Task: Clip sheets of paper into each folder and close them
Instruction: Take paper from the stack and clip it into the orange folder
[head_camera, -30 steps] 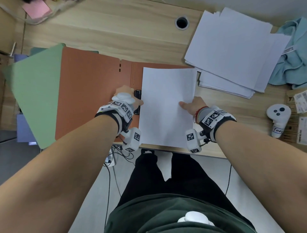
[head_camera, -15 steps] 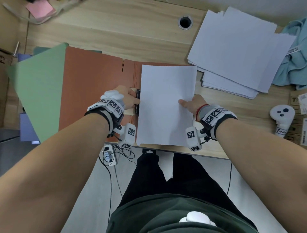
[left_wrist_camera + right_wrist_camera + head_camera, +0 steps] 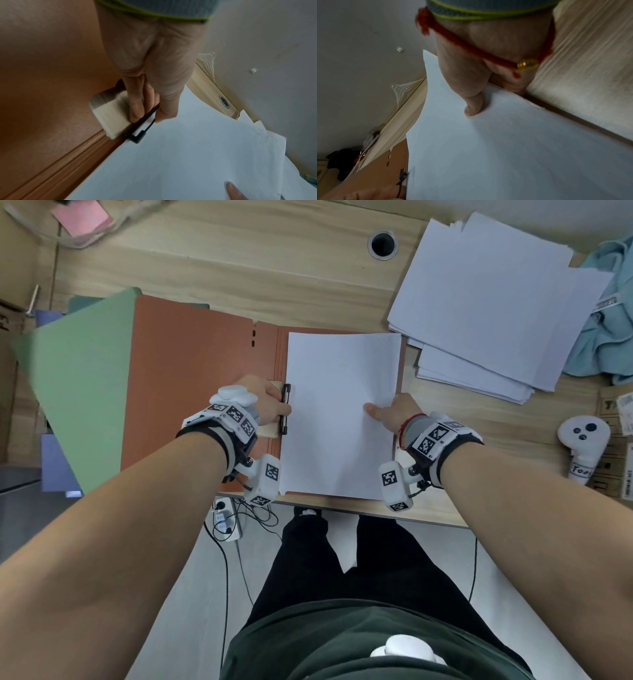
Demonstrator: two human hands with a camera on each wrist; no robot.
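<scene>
Left hand (image 3: 265,402) pinches the black clip (image 3: 285,409) at the sheet's (image 3: 342,412) left edge. Right hand (image 3: 394,412) grips that sheet's right edge, thumb on top, over the orange folder (image 3: 191,371).

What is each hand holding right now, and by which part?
The left hand grips the black clip at the orange folder's spine. The right hand pinches the right edge of the white sheet.
</scene>
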